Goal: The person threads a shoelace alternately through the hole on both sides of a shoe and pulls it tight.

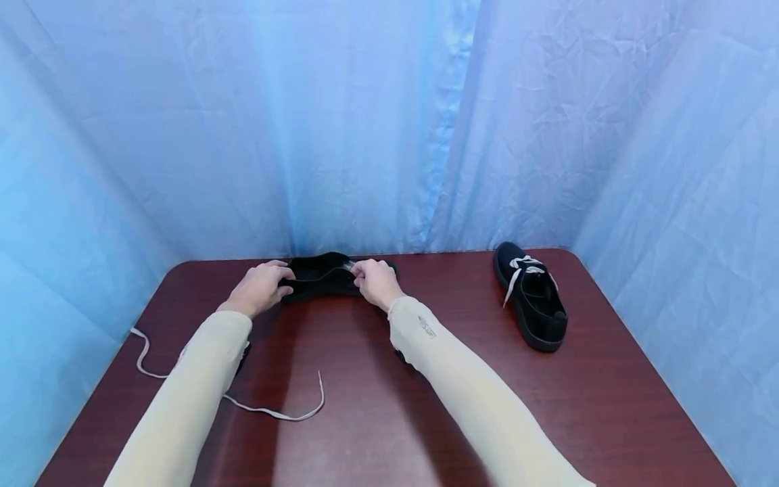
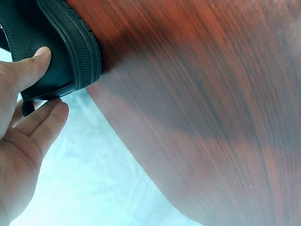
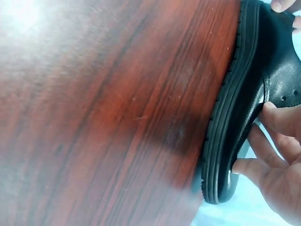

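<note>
A black leather shoe (image 1: 322, 289) stands at the far edge of the table, its toe to the right. My left hand (image 1: 258, 287) grips the heel end; in the left wrist view the thumb (image 2: 35, 68) presses the heel's side while other fingers reach behind. My right hand (image 1: 379, 283) is at the front part, and in the right wrist view its thumb and fingers (image 3: 277, 120) pinch the upper near the punched eyelets. One finger touches the toe. No lace shows in the visible eyelets of this shoe (image 3: 282, 70). The shoe's far side is hidden.
A loose pale shoelace (image 1: 274, 411) lies on the left of the table, passing beneath the left forearm. At the right stands a second black shoe (image 1: 538, 304) with white laces. Blue curtains (image 1: 365, 135) hang around the dark red wooden table (image 1: 548, 412).
</note>
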Tool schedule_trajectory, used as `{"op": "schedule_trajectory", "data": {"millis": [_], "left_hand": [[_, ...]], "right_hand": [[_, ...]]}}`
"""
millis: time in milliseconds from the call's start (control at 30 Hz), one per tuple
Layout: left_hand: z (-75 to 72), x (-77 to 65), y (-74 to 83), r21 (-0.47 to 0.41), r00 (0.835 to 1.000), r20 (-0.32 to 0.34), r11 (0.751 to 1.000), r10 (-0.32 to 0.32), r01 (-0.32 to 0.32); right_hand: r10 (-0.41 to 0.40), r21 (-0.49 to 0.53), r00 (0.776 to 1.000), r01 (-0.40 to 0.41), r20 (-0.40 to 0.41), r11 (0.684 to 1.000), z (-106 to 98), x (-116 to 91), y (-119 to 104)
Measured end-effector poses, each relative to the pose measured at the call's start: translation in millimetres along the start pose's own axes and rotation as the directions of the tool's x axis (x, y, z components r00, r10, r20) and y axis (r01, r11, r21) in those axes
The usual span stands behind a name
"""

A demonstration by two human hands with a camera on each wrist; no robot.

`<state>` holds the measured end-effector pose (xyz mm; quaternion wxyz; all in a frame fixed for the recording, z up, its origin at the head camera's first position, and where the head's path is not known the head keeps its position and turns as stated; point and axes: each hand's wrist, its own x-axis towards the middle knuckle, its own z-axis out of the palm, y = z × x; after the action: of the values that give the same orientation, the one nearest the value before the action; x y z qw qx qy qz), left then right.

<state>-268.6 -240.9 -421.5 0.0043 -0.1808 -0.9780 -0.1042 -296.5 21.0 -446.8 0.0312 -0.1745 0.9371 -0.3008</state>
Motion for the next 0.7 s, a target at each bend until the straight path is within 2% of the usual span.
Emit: {"op": "schedule_trajectory", "data": {"millis": [133, 367, 700], "left_hand": [[2.5, -6.4, 3.6, -0.019, 0.999, -0.032, 0.999, 0.041, -0.042], [4.7, -21.9, 13.2, -0.014, 0.990, -0.083, 0.993, 0.116, -0.117], [11.4, -57.9, 39.6, 0.013, 0.971, -0.123, 0.979, 0.205, -0.205]], "right_hand": [[-0.028, 0.007, 1.000, 0.028, 0.007, 1.000, -1.4, -13.9, 1.5], [-0.155, 0.002, 0.987, 0.155, 0.034, 0.988, -7.6, -43.8, 9.1], [-0.264, -0.004, 0.961, 0.265, 0.083, 0.964, -16.2, -91.9, 22.6]]}}
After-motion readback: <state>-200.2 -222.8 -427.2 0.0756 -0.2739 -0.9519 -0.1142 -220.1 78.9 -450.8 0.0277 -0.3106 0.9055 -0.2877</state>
